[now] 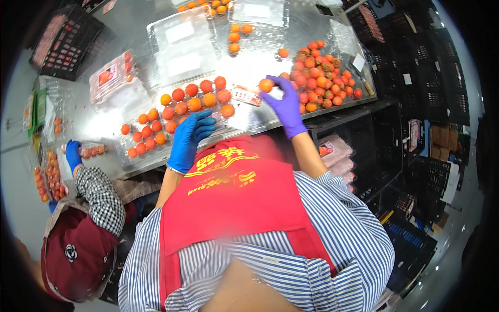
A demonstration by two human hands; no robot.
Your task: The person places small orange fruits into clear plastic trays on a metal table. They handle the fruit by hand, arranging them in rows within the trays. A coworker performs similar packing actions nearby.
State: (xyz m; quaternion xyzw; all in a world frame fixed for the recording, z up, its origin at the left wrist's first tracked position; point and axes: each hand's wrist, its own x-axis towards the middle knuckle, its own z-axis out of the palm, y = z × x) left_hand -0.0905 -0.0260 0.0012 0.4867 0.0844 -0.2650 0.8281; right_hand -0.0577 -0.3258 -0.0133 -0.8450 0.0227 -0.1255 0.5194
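My right hand [286,104], in a purple glove, pinches an orange tomato [266,85] between thumb and fingers above the steel table. Just right of it lies a large heap of red and orange tomatoes [321,82], some with green calyxes. My left hand [189,138], in a blue glove, hovers with extended fingers at the near edge of a clear plastic tray [218,123] and hides part of it. Rows of tomatoes [194,103] fill much of that tray. A small printed card [246,95] lies between the tray and my right hand.
More tomatoes in rows [146,132] sit at left. Beyond are open clear clamshells [183,43], a partly filled tray [269,39] and packed boxes [113,78]. A co-worker's blue-gloved hand [73,154] touches a pack at far left. Black crates [421,66] stand right.
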